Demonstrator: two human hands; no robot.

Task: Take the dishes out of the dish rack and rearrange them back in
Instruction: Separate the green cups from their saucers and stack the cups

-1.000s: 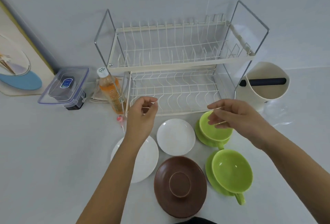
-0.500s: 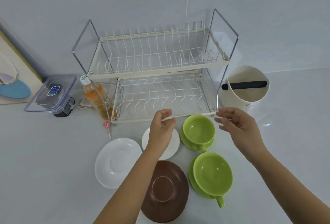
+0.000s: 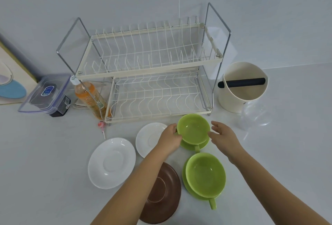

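Dish rack [image 3: 143, 74]: two tiers, both bare; nothing stands in any slot. Unloading reads as finished.

Dishes, all on the desk [image 3: 45, 153] in front of the rack:
- Far green cup [image 3: 193, 128] on its green saucer [image 3: 203, 144], just before the rack's lower tier.
- Near green cup [image 3: 205, 174] on its own saucer, handle toward you.
- Small white saucer [image 3: 148, 136], partly under your left wrist.
- Large white saucer [image 3: 111, 162], to the left.
- Brown saucer [image 3: 162, 196], partly under your left forearm.

Hands: your left hand [image 3: 170, 138] has its grip curled against the far green cup's left rim; your right hand [image 3: 222, 136] is at the right side, fingers loosely spread, thumb at or near the rim, contact uncertain.

Remaining, by judgement: the whole reloading. No dish has gone back; the far green cup looks first in line.
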